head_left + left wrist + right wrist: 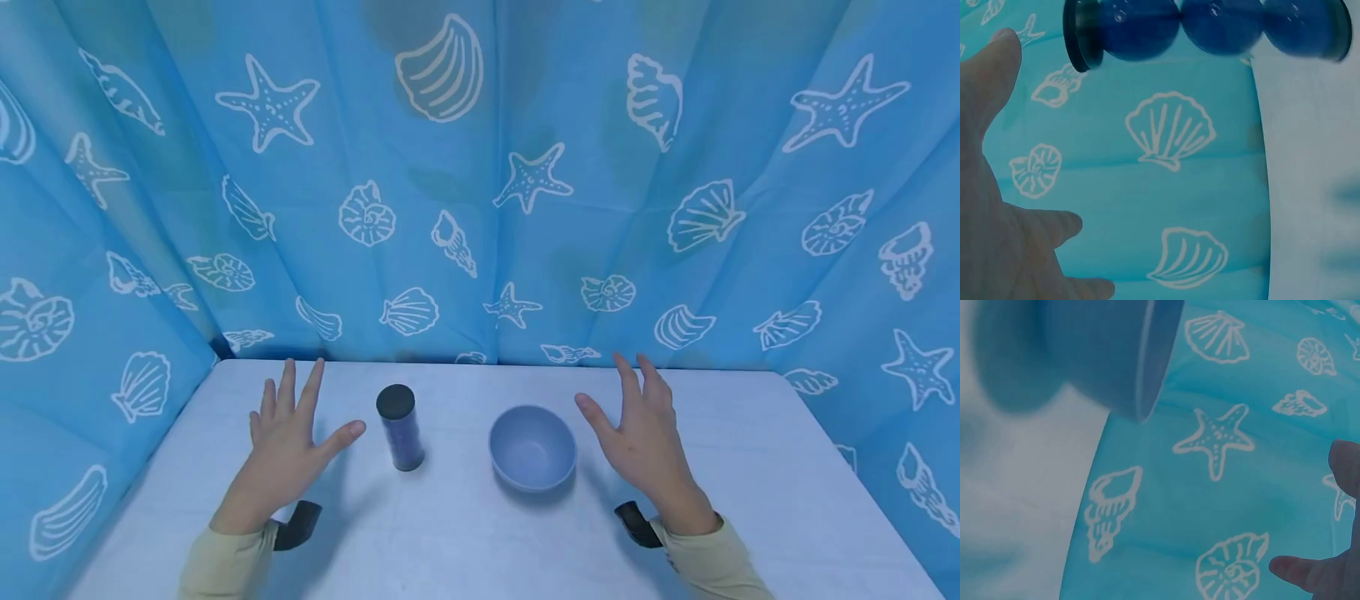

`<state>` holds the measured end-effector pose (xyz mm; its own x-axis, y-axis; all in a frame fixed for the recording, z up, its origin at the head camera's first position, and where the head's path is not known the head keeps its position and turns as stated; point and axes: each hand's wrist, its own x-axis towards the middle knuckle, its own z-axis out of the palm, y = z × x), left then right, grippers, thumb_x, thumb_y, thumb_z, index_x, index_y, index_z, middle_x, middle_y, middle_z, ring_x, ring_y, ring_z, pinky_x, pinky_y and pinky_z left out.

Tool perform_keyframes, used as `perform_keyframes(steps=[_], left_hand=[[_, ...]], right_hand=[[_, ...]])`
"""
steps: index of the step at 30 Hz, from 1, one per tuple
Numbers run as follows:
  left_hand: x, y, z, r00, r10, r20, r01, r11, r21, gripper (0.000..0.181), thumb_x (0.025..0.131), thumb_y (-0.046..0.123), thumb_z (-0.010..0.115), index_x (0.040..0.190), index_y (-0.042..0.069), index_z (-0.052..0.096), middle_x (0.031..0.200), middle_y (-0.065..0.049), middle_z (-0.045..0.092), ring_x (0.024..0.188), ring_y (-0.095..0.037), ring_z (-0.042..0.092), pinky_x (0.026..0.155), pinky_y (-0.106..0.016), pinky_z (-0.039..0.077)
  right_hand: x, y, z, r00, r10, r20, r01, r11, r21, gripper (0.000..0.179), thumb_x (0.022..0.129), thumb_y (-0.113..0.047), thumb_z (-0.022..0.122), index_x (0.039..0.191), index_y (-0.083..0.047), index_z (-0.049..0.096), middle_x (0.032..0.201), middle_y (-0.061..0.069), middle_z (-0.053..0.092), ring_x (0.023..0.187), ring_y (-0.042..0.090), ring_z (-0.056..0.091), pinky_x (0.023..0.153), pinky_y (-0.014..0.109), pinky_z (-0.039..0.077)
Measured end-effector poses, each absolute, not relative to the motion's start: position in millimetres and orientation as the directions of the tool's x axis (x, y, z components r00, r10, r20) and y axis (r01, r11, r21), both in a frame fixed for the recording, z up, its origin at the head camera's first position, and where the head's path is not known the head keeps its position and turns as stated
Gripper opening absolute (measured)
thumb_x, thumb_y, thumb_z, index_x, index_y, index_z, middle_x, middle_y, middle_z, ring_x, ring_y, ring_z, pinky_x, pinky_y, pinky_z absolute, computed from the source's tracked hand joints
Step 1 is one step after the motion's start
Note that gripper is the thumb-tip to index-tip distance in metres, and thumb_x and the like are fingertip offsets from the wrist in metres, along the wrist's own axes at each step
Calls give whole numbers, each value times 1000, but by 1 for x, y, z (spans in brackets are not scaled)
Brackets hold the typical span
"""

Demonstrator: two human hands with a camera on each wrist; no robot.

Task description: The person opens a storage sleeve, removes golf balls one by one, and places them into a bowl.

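Note:
A clear tube (pixel 403 433) with dark caps stands upright on the table, left of the middle. In the left wrist view, blue balls (pixel 1222 25) show in a row inside this tube (pixel 1089 37). My left hand (pixel 288 454) is to the left of it, fingers spread and thumb toward the tube, holding nothing. A blue bowl (pixel 532 454) sits right of the tube, and its side (pixel 1107 350) fills the upper left of the right wrist view. To the bowl's right is my right hand (pixel 648 442), fingers extended, thumb pointing toward the bowl, with nothing in its grasp.
A white cloth (pixel 450 542) covers the table. Blue curtains (pixel 480 250) with white shells and starfish hang behind it and along both sides. Each wrist bears a dark camera mount (pixel 297 525) near the light sleeve cuff.

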<state>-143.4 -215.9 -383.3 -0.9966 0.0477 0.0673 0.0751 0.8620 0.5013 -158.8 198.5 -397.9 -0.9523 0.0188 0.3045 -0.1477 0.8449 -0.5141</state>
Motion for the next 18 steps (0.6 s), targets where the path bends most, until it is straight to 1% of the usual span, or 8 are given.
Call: perform_keyframes(steps=[7, 12, 18], left_hand=[[-141, -206, -386, -998, 51, 42, 65, 839, 541, 105, 91, 66, 58, 163, 14, 3, 164, -26, -14, 143, -61, -14, 101, -85, -2], [-140, -199, -387, -999, 49, 18, 51, 828, 558, 105, 91, 66, 59, 163, 13, 3, 164, -26, -12, 144, -59, -13, 103, -83, -1], [-140, -194, -390, -998, 58, 18, 58, 820, 569, 104, 91, 64, 60, 162, 12, 5, 165, -26, -10, 145, -58, -11, 106, -81, 0]], right_hand=[[-157, 182, -395, -959, 9, 284, -155, 820, -550, 85, 97, -57, 56, 157, -4, 27, 162, 27, 12, 146, 51, 14, 104, 78, 24], [-155, 169, -391, -958, 9, 288, -164, 804, -571, 85, 97, -59, 55, 158, -6, 27, 163, 26, 12, 147, 49, 14, 104, 77, 26], [-153, 151, -387, -963, 4, 270, -168, 772, -612, 86, 96, -62, 54, 159, -10, 26, 164, 21, 11, 149, 44, 12, 106, 74, 29]])
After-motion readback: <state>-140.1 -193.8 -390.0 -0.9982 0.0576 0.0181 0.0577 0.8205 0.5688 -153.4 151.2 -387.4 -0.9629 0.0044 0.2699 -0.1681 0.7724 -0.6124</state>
